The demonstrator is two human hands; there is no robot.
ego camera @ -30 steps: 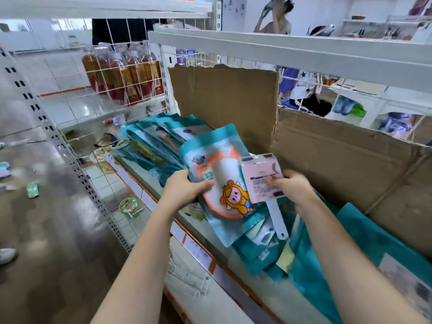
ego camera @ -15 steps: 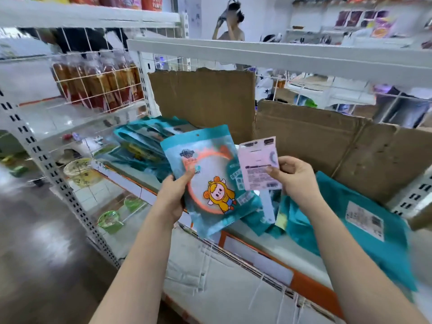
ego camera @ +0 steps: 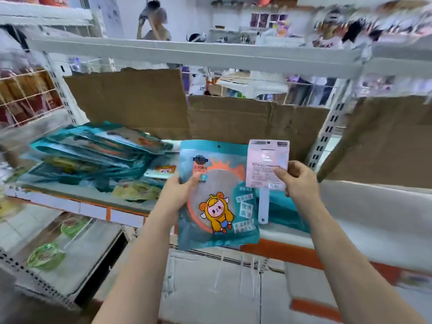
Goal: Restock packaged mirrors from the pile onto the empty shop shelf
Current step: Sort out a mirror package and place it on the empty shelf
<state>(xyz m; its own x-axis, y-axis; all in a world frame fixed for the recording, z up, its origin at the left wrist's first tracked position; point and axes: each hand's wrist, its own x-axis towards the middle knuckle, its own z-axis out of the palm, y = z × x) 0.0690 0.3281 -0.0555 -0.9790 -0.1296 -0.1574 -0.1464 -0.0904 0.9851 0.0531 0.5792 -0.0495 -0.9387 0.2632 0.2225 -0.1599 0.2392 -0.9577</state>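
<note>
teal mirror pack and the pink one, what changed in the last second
The left hand and right hand drew both packs back off the pile and to its right, and straightened them: the teal mirror pack and the pink pack, tilted before, now stand upright side by side. Nothing taken hold of or let go. Grips, pile and cardboard backing stayed as they were.

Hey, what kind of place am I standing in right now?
Probably a retail shop mid-restock: white metal shelving with label strips, a pile of teal packets on it, and the left hand and right hand holding a teal mirror packet and a pink packet.
</note>
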